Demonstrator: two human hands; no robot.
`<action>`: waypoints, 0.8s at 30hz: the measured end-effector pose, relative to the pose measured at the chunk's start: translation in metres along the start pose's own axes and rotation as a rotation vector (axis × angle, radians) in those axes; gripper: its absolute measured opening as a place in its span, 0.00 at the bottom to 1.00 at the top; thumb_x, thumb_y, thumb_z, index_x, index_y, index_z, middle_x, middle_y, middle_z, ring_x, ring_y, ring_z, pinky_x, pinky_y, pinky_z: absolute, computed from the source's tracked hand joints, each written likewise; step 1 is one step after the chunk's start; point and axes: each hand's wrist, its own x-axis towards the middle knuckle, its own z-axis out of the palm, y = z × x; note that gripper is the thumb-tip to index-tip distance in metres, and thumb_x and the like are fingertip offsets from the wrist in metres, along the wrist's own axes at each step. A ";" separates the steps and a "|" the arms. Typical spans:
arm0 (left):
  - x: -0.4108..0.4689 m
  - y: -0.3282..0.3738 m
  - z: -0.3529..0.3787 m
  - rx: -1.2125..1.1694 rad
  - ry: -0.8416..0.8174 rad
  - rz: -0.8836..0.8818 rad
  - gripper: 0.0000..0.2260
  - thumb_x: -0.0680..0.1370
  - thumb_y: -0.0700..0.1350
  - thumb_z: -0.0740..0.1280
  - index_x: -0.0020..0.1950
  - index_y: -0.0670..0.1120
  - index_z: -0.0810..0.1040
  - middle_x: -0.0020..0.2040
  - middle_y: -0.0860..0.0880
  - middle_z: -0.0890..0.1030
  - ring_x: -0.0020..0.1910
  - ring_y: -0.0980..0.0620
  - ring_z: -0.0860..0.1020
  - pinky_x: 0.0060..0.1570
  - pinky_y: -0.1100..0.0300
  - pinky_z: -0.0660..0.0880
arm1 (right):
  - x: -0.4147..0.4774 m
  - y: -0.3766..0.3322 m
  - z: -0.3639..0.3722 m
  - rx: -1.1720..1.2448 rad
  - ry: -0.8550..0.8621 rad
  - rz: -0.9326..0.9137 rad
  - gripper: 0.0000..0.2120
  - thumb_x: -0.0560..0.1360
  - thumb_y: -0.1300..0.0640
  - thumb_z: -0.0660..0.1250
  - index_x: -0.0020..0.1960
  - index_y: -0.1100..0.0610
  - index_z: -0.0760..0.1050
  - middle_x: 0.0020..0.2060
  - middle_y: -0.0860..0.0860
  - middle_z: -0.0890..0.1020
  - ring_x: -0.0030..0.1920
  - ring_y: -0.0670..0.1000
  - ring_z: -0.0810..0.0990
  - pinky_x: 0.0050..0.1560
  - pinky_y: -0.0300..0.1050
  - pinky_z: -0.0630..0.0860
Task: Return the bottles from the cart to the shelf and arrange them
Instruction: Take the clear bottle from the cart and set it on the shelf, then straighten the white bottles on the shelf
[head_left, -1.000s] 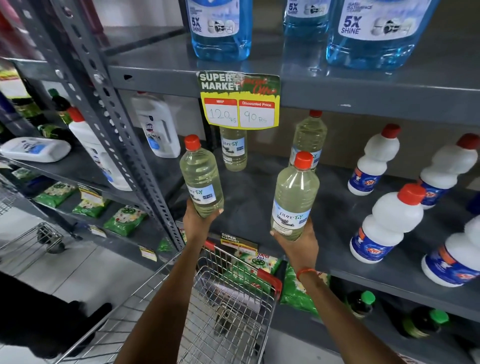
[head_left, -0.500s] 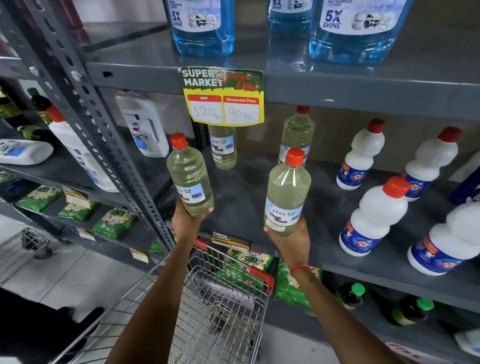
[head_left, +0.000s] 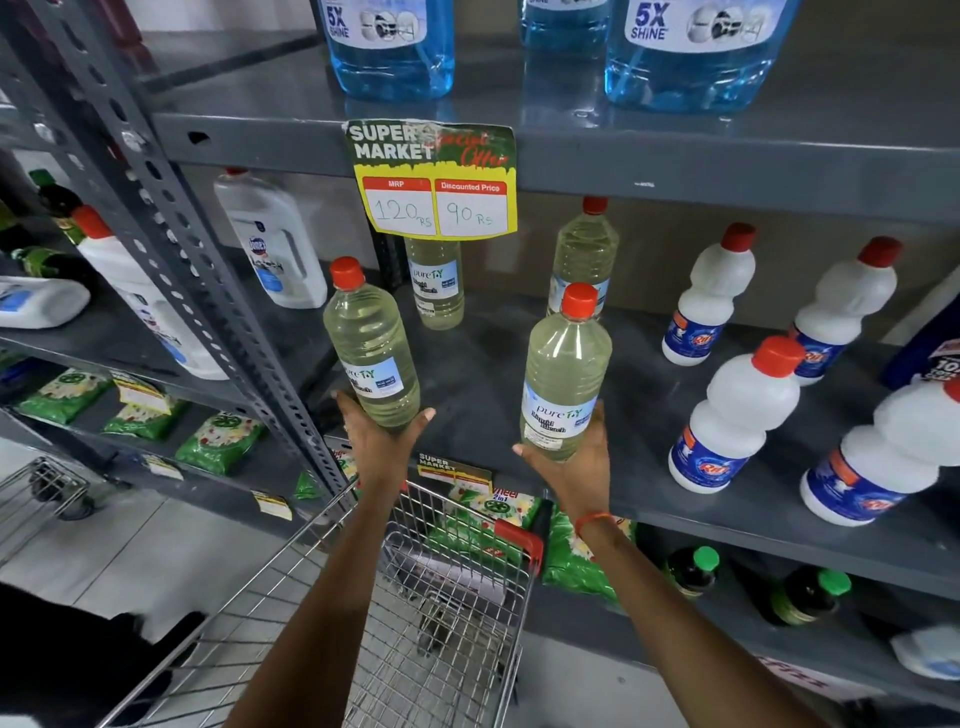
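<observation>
Grey steel shelf (head_left: 467, 374) stands behind two red-capped clear bottles: left hand (head_left: 376, 441) cups one bottle (head_left: 371, 345), right hand (head_left: 571, 467) another (head_left: 563, 379), both gripped low, probably to set upright beside matching stock

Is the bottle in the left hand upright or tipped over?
Roughly upright: the bottle leans slightly left, red cap on top, its base cupped in the left hand.

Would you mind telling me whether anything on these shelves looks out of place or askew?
On the left-hand shelf, one white bottle lies on its side while its neighbours stand upright. The clear bottles held by the left hand and right hand look intact.
</observation>
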 end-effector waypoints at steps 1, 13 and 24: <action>-0.013 0.003 0.004 0.040 0.006 0.018 0.54 0.64 0.62 0.73 0.76 0.42 0.42 0.77 0.37 0.53 0.76 0.38 0.54 0.74 0.41 0.55 | -0.004 -0.002 -0.003 0.000 0.001 -0.006 0.53 0.58 0.43 0.79 0.74 0.53 0.54 0.74 0.56 0.62 0.75 0.55 0.61 0.74 0.55 0.63; -0.214 0.090 0.135 -0.042 -0.190 0.532 0.37 0.79 0.49 0.62 0.76 0.52 0.36 0.78 0.49 0.44 0.77 0.56 0.47 0.75 0.60 0.54 | -0.042 0.015 -0.123 -0.011 0.304 -0.385 0.23 0.80 0.52 0.54 0.71 0.64 0.61 0.68 0.63 0.66 0.69 0.47 0.62 0.71 0.29 0.57; -0.213 0.103 0.227 0.008 -0.389 0.100 0.45 0.61 0.53 0.79 0.72 0.47 0.62 0.66 0.47 0.76 0.63 0.46 0.76 0.57 0.53 0.75 | -0.006 0.081 -0.241 -0.077 0.495 -0.288 0.34 0.68 0.51 0.71 0.69 0.60 0.63 0.62 0.63 0.67 0.65 0.59 0.67 0.67 0.57 0.70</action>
